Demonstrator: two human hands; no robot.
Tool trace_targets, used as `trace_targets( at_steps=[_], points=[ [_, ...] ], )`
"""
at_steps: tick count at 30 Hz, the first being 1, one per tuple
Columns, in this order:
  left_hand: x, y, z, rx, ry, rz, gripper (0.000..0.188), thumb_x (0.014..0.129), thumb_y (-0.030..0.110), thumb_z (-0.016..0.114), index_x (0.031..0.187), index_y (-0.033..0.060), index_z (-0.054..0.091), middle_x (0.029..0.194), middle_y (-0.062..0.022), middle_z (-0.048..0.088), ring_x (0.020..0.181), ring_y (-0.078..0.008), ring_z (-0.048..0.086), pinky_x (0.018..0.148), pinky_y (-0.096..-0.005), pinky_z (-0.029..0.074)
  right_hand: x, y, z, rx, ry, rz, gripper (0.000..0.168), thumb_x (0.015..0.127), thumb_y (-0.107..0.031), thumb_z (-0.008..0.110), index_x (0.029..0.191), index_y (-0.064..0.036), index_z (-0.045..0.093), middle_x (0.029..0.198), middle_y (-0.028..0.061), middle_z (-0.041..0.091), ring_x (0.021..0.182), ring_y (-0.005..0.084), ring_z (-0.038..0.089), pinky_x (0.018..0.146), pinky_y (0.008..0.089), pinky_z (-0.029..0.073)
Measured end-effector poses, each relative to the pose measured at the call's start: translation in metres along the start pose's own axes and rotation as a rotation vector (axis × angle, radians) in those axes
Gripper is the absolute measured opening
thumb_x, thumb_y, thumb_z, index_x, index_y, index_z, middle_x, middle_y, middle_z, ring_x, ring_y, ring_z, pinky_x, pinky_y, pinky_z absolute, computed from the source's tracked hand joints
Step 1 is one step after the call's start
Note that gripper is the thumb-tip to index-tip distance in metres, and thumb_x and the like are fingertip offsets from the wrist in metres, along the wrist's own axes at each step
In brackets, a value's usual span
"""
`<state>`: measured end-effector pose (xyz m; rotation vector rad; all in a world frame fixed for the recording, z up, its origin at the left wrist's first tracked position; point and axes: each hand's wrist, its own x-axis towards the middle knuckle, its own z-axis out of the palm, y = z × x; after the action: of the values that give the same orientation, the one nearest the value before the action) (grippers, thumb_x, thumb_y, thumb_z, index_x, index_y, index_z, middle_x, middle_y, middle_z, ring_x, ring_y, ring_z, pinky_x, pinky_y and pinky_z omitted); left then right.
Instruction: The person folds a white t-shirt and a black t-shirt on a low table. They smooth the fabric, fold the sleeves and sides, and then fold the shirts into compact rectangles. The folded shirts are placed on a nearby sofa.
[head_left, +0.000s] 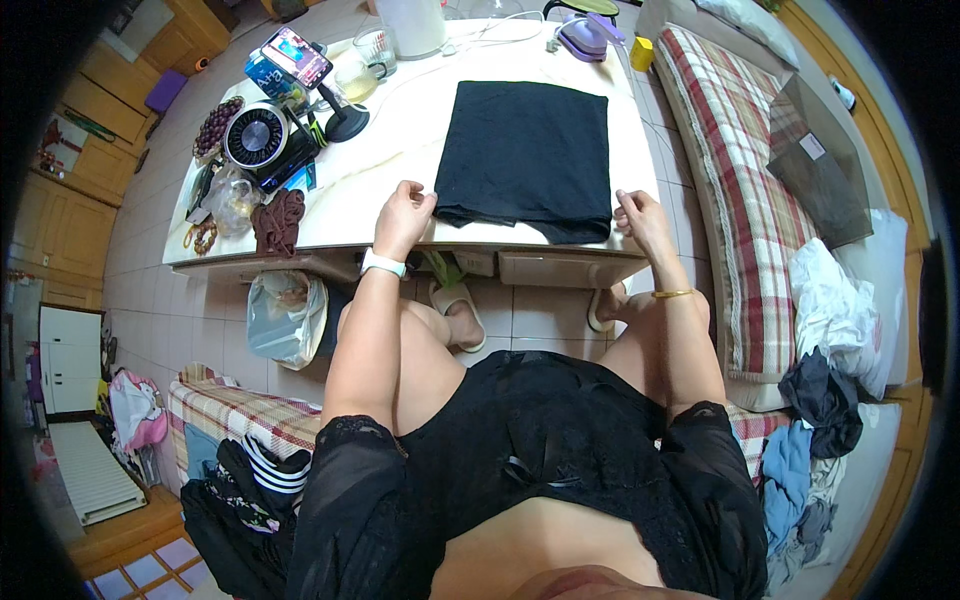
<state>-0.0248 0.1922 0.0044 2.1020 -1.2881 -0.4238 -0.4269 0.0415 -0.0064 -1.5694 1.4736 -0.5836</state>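
Observation:
A black cloth garment (525, 157), folded into a flat, roughly square shape, lies on the white marble-patterned table (375, 191). Its near edge is uneven, with layers showing close to the table's front edge. My left hand (405, 214) is beside the near left corner, fingers loosely curled and thumb apart. On the other side, my right hand (643, 221) hovers by the near right edge with bent fingers and nothing visible in them. Whether either hand's fingertips touch the cloth is hard to tell.
A phone (298, 58) on a stand, a small round fan (256, 135), a glass cup (375, 49) and a brown cloth (279, 223) occupy the table's left side. A purple garment steamer or iron (583, 37) sits at the back right. Below is a lined bin (281, 319); a plaid-covered sofa (731, 202) flanks the right.

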Motion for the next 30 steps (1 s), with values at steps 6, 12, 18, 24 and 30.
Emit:
trace_targets(
  at_steps=[6, 12, 18, 24, 30],
  points=[
    [0.018, -0.001, 0.036, -0.156, -0.163, -0.081, 0.048, 0.084, 0.030, 0.078, 0.116, -0.0045, 0.064, 0.097, -0.0210, 0.074, 0.091, -0.0302, 0.073, 0.083, -0.0377, 0.056, 0.021, 0.019, 0.019, -0.198, 0.087, -0.209, 0.037, 0.084, -0.026, 0.082, 0.108, 0.000, 0.072, 0.079, 0.0118, 0.070, 0.071, 0.0213, 0.069, 0.068, 0.0339, 0.055],
    [-0.002, -0.010, 0.051, -0.215, -0.277, -0.007, 0.052, 0.077, 0.019, 0.084, 0.117, -0.0053, 0.061, 0.088, -0.0122, 0.068, 0.082, -0.0235, 0.068, 0.080, -0.0343, 0.056, 0.012, -0.005, -0.026, -0.557, 0.121, -0.153, 0.026, 0.082, -0.019, 0.080, 0.104, -0.007, 0.075, 0.086, 0.0156, 0.072, 0.088, 0.0340, 0.071, 0.083, 0.0421, 0.057],
    [-0.040, 0.024, 0.037, -0.025, -0.022, 0.135, 0.044, 0.085, 0.024, 0.077, 0.118, -0.0018, 0.064, 0.092, -0.0152, 0.072, 0.090, -0.0319, 0.071, 0.083, -0.0401, 0.056, -0.027, -0.038, -0.001, -0.861, 0.098, -0.464, 0.015, 0.085, -0.012, 0.074, 0.099, -0.006, 0.076, 0.108, 0.0105, 0.071, 0.112, 0.0308, 0.064, 0.096, 0.0414, 0.054],
    [-0.020, 0.037, 0.037, -0.092, -0.068, -0.017, 0.034, 0.086, 0.029, 0.077, 0.102, -0.0012, 0.073, 0.087, -0.0138, 0.072, 0.084, -0.0300, 0.071, 0.080, -0.0393, 0.055, -0.027, -0.091, 0.059, -0.413, -0.025, -0.742, 0.012, 0.089, -0.010, 0.070, 0.096, -0.003, 0.076, 0.100, 0.0126, 0.072, 0.095, 0.0294, 0.070, 0.086, 0.0397, 0.057],
    [0.002, 0.009, 0.059, -0.290, -0.119, -0.015, 0.026, 0.086, 0.018, 0.079, 0.098, -0.0042, 0.071, 0.080, -0.0111, 0.072, 0.074, -0.0215, 0.069, 0.072, -0.0317, 0.054, -0.010, -0.114, 0.134, -0.068, -0.276, -0.703, 0.015, 0.089, -0.008, 0.070, 0.101, 0.000, 0.075, 0.098, 0.0173, 0.075, 0.089, 0.0280, 0.074, 0.081, 0.0365, 0.057]
  ],
)
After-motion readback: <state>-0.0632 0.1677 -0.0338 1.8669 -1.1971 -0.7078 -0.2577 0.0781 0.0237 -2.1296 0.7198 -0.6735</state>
